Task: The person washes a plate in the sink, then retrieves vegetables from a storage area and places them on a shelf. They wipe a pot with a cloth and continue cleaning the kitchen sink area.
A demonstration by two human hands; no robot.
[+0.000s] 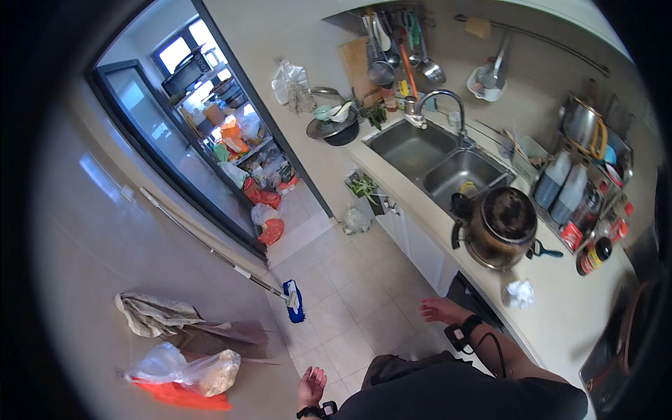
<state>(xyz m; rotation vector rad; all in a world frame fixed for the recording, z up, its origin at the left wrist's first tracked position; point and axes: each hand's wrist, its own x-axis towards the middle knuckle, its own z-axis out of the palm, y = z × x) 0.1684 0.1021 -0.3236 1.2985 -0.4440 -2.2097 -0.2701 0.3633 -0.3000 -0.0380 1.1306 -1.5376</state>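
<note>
My left hand [312,387] is held low in front of me, palm up with fingers apart, holding nothing. Beside the counter hovers my right hand [443,311], also without anything in it and its fingers loosely spread. Both wrists wear black bands with small devices. Nearest to the right hand is the pale countertop [556,310], where a crumpled white tissue [521,293] lies. Behind the tissue, a large metal kettle [499,231] stands upside down, its scorched base facing up. A dark-green-handled tool [548,252] lies partly hidden by the kettle.
Past the kettle is a double-bowl steel sink [415,147] with a curved faucet [446,94]. Several bottles [564,189] and a jar [593,257] line the wall. A blue-headed mop [294,302] leans across the floor at left. Plastic bags [184,373] hang on the left wall.
</note>
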